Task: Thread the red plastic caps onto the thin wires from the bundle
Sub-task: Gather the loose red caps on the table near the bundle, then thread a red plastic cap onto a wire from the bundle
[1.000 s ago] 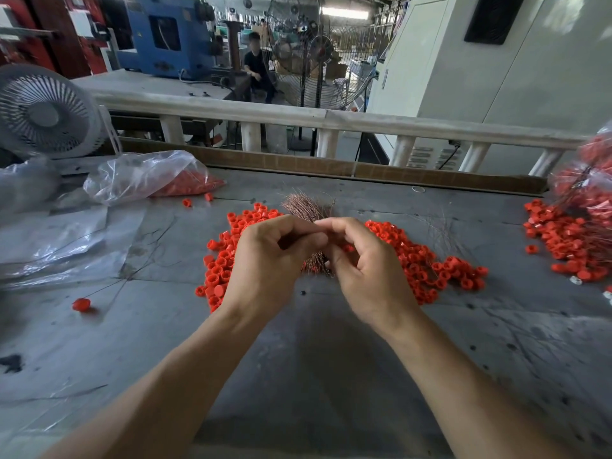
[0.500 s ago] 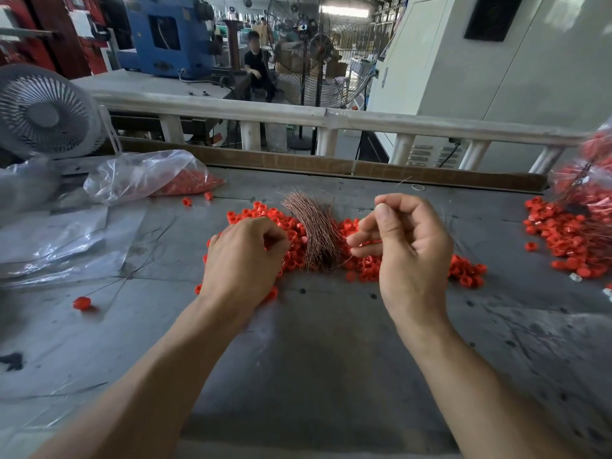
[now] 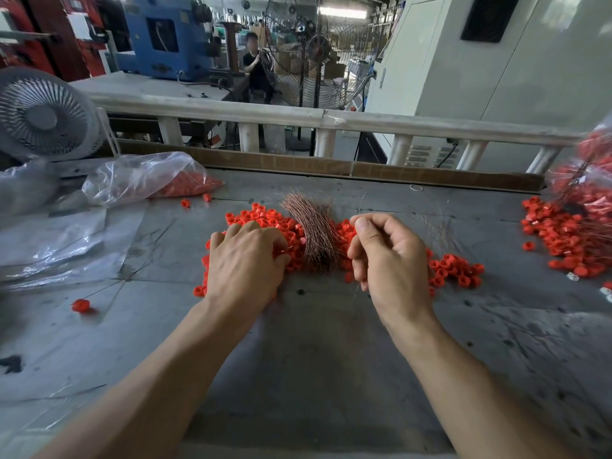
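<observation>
A heap of red plastic caps point(image 3: 265, 217) lies mid-table and spreads on to the right point(image 3: 453, 266). A bundle of thin copper-coloured wires point(image 3: 314, 233) rests on the heap between my hands. My left hand point(image 3: 245, 263) lies palm down on the left part of the heap. Its fingers are bent into the caps and the fingertips are hidden. My right hand point(image 3: 387, 260) is raised just right of the bundle. It pinches one thin wire point(image 3: 356, 289) between thumb and fingers, and the wire's end hangs below the fist.
A clear plastic bag point(image 3: 139, 180) holding caps lies at back left, over a plastic sheet point(image 3: 49, 246). One cap on a wire point(image 3: 80, 305) sits at left. A second heap of capped wires point(image 3: 563, 233) fills the right edge. A desk fan point(image 3: 43, 114) stands far left.
My hands were together over the bundle and have parted. The right drew a wire out to the right, then lowered. The left dropped onto the caps at left.
</observation>
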{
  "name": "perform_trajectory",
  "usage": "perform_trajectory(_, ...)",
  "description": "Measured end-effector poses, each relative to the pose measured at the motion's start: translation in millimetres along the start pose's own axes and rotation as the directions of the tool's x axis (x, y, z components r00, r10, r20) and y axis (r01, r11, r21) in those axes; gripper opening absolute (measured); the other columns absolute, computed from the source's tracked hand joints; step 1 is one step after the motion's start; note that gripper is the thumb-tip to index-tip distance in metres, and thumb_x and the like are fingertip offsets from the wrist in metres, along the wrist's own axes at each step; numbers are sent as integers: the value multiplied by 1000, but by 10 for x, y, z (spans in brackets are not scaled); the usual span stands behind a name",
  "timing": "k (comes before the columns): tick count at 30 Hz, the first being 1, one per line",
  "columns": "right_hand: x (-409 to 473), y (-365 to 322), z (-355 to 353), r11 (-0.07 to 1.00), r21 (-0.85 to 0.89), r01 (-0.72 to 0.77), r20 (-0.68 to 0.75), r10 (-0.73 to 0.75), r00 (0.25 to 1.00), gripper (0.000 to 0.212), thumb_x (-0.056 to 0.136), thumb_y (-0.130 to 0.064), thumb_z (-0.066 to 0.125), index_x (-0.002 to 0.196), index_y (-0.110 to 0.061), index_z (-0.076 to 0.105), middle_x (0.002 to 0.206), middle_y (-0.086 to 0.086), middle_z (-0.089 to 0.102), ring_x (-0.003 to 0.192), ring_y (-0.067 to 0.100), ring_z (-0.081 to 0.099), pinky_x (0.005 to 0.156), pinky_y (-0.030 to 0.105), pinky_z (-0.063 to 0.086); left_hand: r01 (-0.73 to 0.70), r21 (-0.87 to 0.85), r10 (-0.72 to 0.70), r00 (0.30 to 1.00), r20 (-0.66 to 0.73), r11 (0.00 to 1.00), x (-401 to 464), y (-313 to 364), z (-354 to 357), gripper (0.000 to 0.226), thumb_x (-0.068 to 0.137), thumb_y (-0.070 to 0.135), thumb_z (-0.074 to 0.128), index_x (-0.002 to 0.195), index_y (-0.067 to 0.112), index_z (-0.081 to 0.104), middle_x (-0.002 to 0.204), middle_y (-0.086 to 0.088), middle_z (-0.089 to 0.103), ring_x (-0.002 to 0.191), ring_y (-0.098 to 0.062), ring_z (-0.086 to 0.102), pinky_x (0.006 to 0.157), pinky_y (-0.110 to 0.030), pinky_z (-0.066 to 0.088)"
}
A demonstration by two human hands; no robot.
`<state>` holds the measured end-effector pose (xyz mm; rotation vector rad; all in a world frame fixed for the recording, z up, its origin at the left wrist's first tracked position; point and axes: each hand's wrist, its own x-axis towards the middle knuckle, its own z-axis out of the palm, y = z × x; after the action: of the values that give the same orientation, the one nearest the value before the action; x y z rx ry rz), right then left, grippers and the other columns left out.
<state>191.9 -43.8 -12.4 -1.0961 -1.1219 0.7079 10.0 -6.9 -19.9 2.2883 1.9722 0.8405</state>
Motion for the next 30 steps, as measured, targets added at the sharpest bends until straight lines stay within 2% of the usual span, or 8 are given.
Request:
perform_trajectory(6,25,82,7,999,-40,-22,60,24,998,12,102,-20,61,95,-18,71,56,-6,52,51,9,44,47,22,36,-22,15,23,1000,-13,1000,21,7,37,10,89,42,71,95,34,70,99,8,60,105,-22,52,90,-38,33)
perform_trajectory(9,13,95,20,996,-92,15,74,-8,997,14,102,-20,62,90,-20,70,58,-2,58,47,12,47,46,26,39,-41,0,41,998,-46,999,30,20,40,12,89,43,70,91,31,69,98,8,61,104,-21,52,89,-37,33)
perform_trajectory(12,0,91,25,990,-136,32,75,-22,997,14,102,-18,61,90,-21,69,69,-2,69,46,11,54,42,20,39,-47,-73,38,991,-125,996,45,22,1,10,88,39,71,87,30,68,97,9,66,101,-21,56,87,-36,34)
perform_trajectory(15,-2,84,19,983,-181,40,80,-26,996,14,101,-16,62,91,-22,69,76,-2,73,49,12,60,44,19,41,9,-274,-51,988,-147,962,50,16,-49,8,86,33,74,84,28,68,82,9,70,83,-16,65,78,-35,48)
perform_trajectory(18,-1,81,14,978,-199,59,95,-41,995,13,100,-17,63,90,-22,71,71,-3,70,49,9,56,47,25,42,102,-660,-150,989,-15,744,33,67,-83,11,88,21,77,83,24,68,71,6,73,62,-8,70,50,-15,46)
perform_trajectory(21,-16,71,16,976,-199,94,127,-69,989,13,99,-15,64,91,-23,72,66,-6,66,54,4,54,55,24,43,197,-897,-157,977,145,396,-1,142,-109,4,94,14,72,95,12,69,79,-5,77,65,-18,75,50,-21,48)
perform_trajectory(24,-36,60,26,975,-194,106,152,-77,985,11,96,-17,64,95,-25,72,67,-10,65,55,1,54,55,18,43,276,-942,-144,957,252,193,-6,183,-109,9,97,15,68,103,11,71,91,-10,79,69,-20,75,55,-26,49)
perform_trajectory(30,-51,45,32,965,-227,130,153,-96,983,11,95,-16,67,96,-25,73,72,-7,67,65,4,59,63,21,47,410,-912,-81,909,409,-4,-30,231,-112,25,78,23,72,100,10,73,85,-6,78,75,-16,77,60,-24,55)
